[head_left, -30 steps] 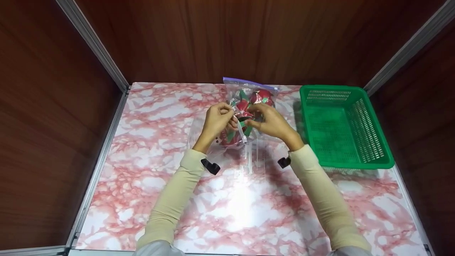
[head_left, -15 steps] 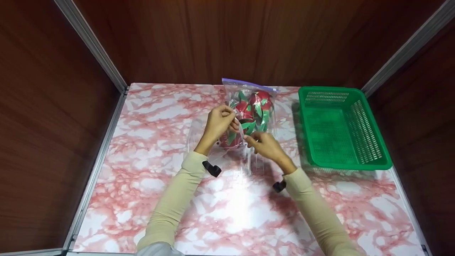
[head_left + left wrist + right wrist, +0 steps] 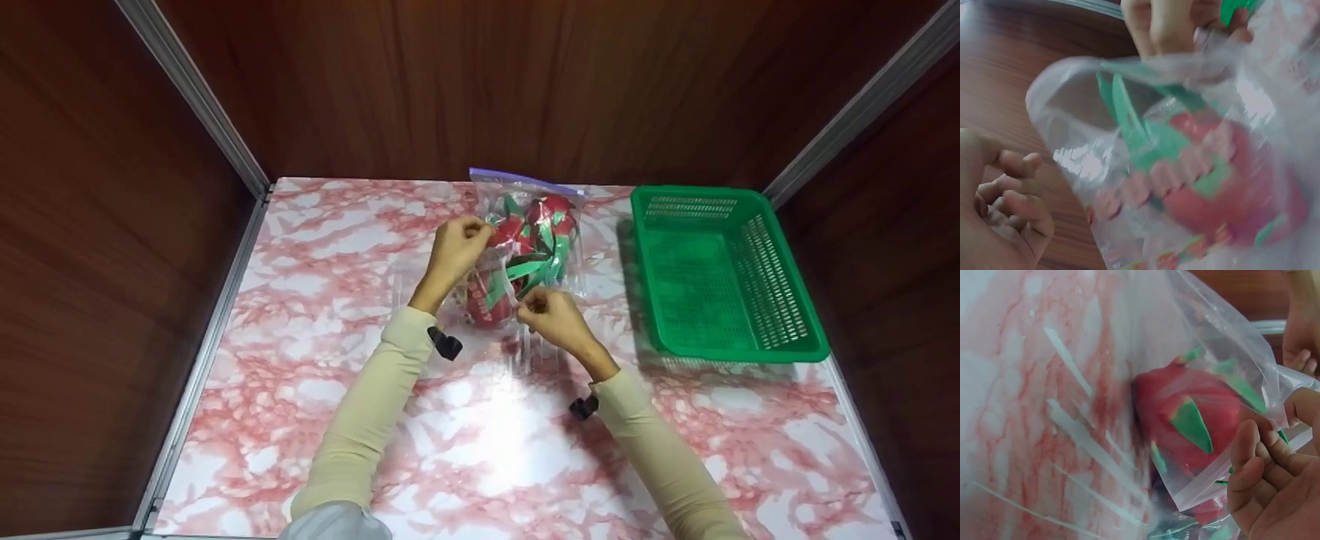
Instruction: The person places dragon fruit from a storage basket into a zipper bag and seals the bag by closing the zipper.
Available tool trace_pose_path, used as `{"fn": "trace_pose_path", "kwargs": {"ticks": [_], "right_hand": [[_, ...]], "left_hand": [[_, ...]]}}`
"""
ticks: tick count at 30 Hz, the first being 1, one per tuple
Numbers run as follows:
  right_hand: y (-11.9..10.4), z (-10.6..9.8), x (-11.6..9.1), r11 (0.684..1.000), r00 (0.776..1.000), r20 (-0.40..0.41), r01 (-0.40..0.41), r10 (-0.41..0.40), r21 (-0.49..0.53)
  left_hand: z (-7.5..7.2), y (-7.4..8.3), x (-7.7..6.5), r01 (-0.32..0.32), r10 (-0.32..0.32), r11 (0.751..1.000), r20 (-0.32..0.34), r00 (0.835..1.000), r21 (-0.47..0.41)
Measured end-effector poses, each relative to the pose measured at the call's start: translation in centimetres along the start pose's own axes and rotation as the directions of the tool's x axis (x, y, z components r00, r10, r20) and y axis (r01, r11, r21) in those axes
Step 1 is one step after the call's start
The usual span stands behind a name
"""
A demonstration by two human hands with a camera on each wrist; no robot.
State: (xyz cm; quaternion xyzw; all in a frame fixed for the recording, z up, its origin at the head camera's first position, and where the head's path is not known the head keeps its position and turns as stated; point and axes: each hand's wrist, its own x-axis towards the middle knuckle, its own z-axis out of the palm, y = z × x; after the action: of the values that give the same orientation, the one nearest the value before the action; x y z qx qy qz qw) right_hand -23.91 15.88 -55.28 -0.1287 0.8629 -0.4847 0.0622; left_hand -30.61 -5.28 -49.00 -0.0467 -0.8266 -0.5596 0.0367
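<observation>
A clear printed plastic bag (image 3: pixel 1072 132) holds a red dragon fruit (image 3: pixel 1207 396) with green leaf tips. In the head view that fruit lies between and just below the two hands. My right hand (image 3: pixel 556 321) pinches the near corner of the bag's rim between thumb and fingers. The left hand (image 3: pixel 456 251) hovers beside the bag's far edge; in the left wrist view its loosely curled fingers are apart from the plastic and hold nothing. Behind is a second clear bag with a purple zip strip (image 3: pixel 525 181), with dragon fruits (image 3: pixel 553 214) inside.
To the right stands a green plastic basket (image 3: pixel 694 277). Dark wood-grain panels (image 3: pixel 480 90) with metal strips enclose the pink marbled table (image 3: pixel 322 262) at the back and sides. More clear plastic (image 3: pixel 1078 422) lies flat on the tabletop near the hands.
My right hand came toward me from above the fruit and took the near corner of the bag's rim. The left hand let go of the rim and moved slightly away, and the bag's mouth sank.
</observation>
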Motion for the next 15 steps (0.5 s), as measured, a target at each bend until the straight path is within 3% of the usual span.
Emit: {"fn": "trace_pose_path", "kwargs": {"ticks": [3, 7, 10, 15], "right_hand": [[0.2, 0.0, -0.3, 1.0, 1.0, 0.001, -0.001, 0.001, -0.02], [0.4, 0.0, -0.4, 0.999, 1.0, -0.008, 0.001, -0.001, -0.034], [0.4, 0.0, -0.4, 0.999, 1.0, -0.017, 0.0, -0.001, -0.038], [0.7, 0.0, -0.5, 0.999, 1.0, -0.024, 0.004, -0.005, -0.038]], "left_hand": [[-0.1, -0.6, 1.0, -0.05, 0.047, 0.993, 0.03, 0.998, 0.106], [0.4, -1.5, 2.2, -0.124, 0.089, 0.964, 0.151, 0.984, 0.236], [0.8, -2.0, 2.8, -0.141, 0.068, 0.949, 0.253, 0.965, 0.283], [1.2, -2.5, 2.9, -0.106, -0.007, 0.953, 0.371, 0.929, 0.282]]}}
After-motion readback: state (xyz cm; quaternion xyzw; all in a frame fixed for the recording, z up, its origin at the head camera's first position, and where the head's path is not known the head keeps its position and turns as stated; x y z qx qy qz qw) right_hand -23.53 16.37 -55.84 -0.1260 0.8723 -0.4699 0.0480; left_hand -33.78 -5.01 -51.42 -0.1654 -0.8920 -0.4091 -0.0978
